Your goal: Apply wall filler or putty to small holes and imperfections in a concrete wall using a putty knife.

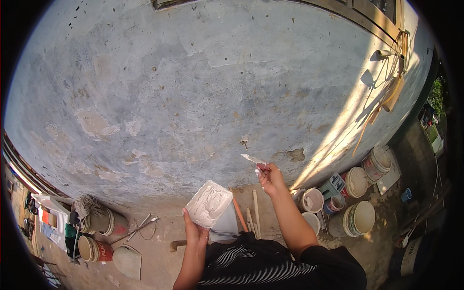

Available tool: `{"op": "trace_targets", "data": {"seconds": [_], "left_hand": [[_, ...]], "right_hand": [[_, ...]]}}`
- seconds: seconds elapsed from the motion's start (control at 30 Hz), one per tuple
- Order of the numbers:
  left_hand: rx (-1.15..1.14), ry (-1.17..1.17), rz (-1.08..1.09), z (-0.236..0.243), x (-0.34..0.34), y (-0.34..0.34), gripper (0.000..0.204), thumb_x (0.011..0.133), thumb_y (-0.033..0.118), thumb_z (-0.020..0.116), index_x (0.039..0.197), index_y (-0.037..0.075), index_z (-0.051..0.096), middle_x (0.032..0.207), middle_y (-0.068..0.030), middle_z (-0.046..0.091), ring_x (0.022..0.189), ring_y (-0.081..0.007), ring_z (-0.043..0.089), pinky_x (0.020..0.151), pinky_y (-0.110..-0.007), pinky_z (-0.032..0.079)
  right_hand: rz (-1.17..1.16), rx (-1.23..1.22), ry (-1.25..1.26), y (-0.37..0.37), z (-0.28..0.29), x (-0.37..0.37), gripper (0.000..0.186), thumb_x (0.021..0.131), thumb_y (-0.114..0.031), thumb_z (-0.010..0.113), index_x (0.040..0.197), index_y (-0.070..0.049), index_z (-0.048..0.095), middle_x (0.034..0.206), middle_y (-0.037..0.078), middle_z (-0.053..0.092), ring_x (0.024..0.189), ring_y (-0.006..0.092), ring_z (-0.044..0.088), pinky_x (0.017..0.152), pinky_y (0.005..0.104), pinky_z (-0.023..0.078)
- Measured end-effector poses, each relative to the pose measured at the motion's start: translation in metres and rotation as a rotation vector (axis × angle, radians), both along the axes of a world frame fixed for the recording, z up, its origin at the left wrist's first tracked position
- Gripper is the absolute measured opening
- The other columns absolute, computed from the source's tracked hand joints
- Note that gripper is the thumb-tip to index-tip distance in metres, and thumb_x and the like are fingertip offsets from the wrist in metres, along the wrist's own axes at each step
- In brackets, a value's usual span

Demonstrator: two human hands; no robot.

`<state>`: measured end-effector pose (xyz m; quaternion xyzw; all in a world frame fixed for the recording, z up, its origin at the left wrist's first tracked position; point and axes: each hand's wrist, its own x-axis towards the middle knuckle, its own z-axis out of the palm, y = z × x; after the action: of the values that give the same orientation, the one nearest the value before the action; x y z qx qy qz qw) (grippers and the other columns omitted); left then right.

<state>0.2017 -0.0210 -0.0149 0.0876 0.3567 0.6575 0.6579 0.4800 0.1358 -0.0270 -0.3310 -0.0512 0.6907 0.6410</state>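
Note:
My left hand (195,227) grips a rectangular tray of pale plaster-like paste (209,203) at its lower left side, held low in the middle. My right hand (269,179) holds a small putty knife (252,158) with white paste on its blade, pointed toward the wall. Paste smears show on my right fingers. In front of me is a weathered pale blue wall (193,87) with patches of chipped paint and a small damaged spot (296,154) right of the blade.
Stacked buckets (357,217) line the wall at right; more buckets (94,246) and a mop (88,207) stand at left. Poles (256,212) lean by the wall's foot. Orange hoses (391,96) hang upper right under a window frame (367,19).

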Motion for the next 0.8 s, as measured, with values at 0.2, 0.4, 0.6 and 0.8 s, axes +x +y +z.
{"op": "trace_targets", "data": {"seconds": [0.2, 0.4, 0.6, 0.8], "left_hand": [[0.004, -0.008, 0.010, -0.001, 0.000, 0.001, 0.073, 0.098, 0.062, 0.037, 0.147, 0.007, 0.038, 0.147, -0.0129, 0.046, 0.132, -0.0296, 0.049, 0.108, -0.045, 0.044], [-0.015, 0.022, 0.027, 0.005, -0.004, -0.005, 0.074, 0.098, 0.063, 0.037, 0.147, 0.007, 0.038, 0.147, -0.0129, 0.046, 0.133, -0.0301, 0.048, 0.108, -0.046, 0.043], [0.012, 0.054, 0.003, 0.006, -0.005, -0.005, 0.074, 0.098, 0.063, 0.037, 0.147, 0.007, 0.038, 0.147, -0.0131, 0.046, 0.133, -0.0302, 0.048, 0.108, -0.046, 0.043], [-0.023, 0.088, -0.023, 0.009, 0.000, -0.002, 0.071, 0.100, 0.059, 0.035, 0.146, 0.005, 0.039, 0.146, -0.0136, 0.047, 0.132, -0.0303, 0.049, 0.108, -0.046, 0.043]], "right_hand": [[-0.002, -0.057, 0.199, 0.024, 0.010, -0.026, 0.013, 0.090, -0.006, 0.051, 0.084, 0.003, 0.059, 0.084, 0.015, 0.068, 0.069, 0.0221, 0.068, 0.061, 0.0283, 0.061], [-0.113, -0.081, 0.393, 0.044, -0.015, -0.033, 0.020, 0.093, -0.006, 0.046, 0.083, 0.007, 0.057, 0.081, 0.017, 0.067, 0.069, 0.0240, 0.069, 0.064, 0.0316, 0.064], [-0.159, -0.030, 0.531, 0.052, -0.040, -0.042, 0.024, 0.097, -0.005, 0.041, 0.087, 0.008, 0.058, 0.083, 0.015, 0.067, 0.069, 0.0203, 0.069, 0.065, 0.0296, 0.064], [-0.270, -0.059, 0.579, 0.076, -0.023, -0.040, 0.026, 0.097, -0.001, 0.037, 0.091, 0.010, 0.059, 0.088, 0.018, 0.068, 0.075, 0.0232, 0.070, 0.069, 0.0311, 0.064]]}}
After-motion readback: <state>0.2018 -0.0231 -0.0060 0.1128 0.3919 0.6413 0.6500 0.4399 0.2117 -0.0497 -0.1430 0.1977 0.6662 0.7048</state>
